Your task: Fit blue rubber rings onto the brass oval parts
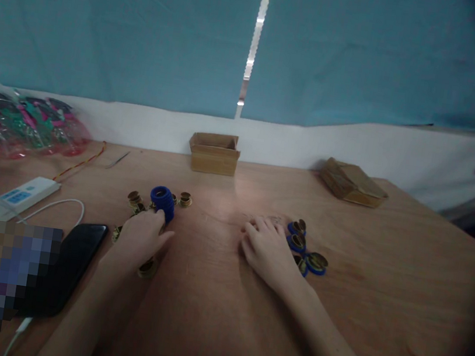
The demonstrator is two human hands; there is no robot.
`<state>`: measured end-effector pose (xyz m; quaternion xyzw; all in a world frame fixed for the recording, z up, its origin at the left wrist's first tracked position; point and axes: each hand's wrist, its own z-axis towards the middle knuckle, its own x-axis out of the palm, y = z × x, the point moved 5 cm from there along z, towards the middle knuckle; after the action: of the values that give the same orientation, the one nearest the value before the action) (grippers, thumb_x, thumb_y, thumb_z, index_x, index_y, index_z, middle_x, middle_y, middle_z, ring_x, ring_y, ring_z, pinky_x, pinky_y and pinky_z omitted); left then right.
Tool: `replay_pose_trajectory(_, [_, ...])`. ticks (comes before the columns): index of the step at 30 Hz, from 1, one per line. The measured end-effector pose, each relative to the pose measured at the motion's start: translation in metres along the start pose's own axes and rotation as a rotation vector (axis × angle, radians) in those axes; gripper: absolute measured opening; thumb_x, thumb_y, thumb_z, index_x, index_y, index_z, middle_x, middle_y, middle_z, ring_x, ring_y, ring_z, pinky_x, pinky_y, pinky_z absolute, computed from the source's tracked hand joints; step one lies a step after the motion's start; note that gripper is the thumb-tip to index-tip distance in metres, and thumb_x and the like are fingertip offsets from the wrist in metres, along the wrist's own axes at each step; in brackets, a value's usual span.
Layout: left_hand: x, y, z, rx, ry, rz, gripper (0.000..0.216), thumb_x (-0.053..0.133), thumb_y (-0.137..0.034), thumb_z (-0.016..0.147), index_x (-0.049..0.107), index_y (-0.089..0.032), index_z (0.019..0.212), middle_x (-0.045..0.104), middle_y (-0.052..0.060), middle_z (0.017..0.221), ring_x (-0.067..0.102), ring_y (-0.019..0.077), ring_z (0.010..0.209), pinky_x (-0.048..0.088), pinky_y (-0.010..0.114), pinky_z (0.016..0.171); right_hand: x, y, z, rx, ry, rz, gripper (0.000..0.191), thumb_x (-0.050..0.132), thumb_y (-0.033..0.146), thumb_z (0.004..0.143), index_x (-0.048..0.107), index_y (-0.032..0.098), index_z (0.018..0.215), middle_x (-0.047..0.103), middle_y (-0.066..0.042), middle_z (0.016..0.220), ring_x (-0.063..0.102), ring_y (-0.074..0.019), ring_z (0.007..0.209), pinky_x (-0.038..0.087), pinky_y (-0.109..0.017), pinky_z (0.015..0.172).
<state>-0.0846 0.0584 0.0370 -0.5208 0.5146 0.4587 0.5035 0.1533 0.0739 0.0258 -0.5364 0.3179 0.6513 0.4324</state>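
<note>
My left hand (141, 232) is beside a stack of blue rings (162, 203) on the wooden table. Its thumb sticks out to the right, apart from the fingers, whose tips are mostly hidden; I cannot tell whether they touch the stack. Gold-coloured round metal pieces (185, 199) lie around that hand, with another round piece (147, 268) below it. Palm down on the table, my right hand (269, 247) has its fingers loosely stretched and slightly apart. Just to its right are several blue rings with gold-coloured round pieces (317, 262) on them.
A small open cardboard box (214, 160) stands at the back, a brown cardboard piece (351, 183) back right. Left are a black phone (70, 266), a white power strip (25, 195), cables, tweezers (118, 160) and clear-bagged pink and green items (28, 122).
</note>
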Motion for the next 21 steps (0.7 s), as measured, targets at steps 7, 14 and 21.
replay_pose_trajectory(7, [0.007, -0.011, -0.004, 0.033, 0.072, 0.043, 0.018, 0.054, -0.031, 0.081, 0.055, -0.015, 0.090, 0.064, 0.017, 0.100, 0.063, 0.0300, 0.090, 0.047, 0.035, 0.070, 0.004, 0.006, -0.001, -0.030, 0.015, 0.004, 0.019, 0.041, 0.017, 0.088, 0.060, 0.016, 0.087, 0.060, -0.012, 0.102, 0.053, -0.0246, 0.095, 0.031, -0.036, 0.081])
replay_pose_trajectory(14, [0.024, -0.008, 0.000, 0.035, 0.163, 0.054, 0.024, 0.055, -0.019, 0.079, 0.054, -0.013, 0.101, 0.060, 0.018, 0.109, 0.058, 0.0294, 0.102, 0.045, 0.036, 0.080, 0.008, 0.007, 0.000, -0.029, 0.016, -0.001, 0.018, 0.042, 0.018, 0.088, 0.060, 0.016, 0.085, 0.062, -0.011, 0.097, 0.054, -0.0246, 0.094, 0.031, -0.037, 0.083])
replay_pose_trajectory(21, [0.033, -0.015, -0.002, 0.133, 0.189, 0.001, 0.036, 0.039, 0.002, 0.074, 0.051, -0.010, 0.107, 0.053, 0.020, 0.113, 0.052, 0.0289, 0.105, 0.041, 0.038, 0.085, -0.003, -0.042, 0.005, 0.217, -0.127, 0.011, 0.020, 0.042, 0.022, 0.088, 0.062, 0.016, 0.084, 0.066, -0.010, 0.090, 0.058, -0.0246, 0.088, 0.035, -0.034, 0.075])
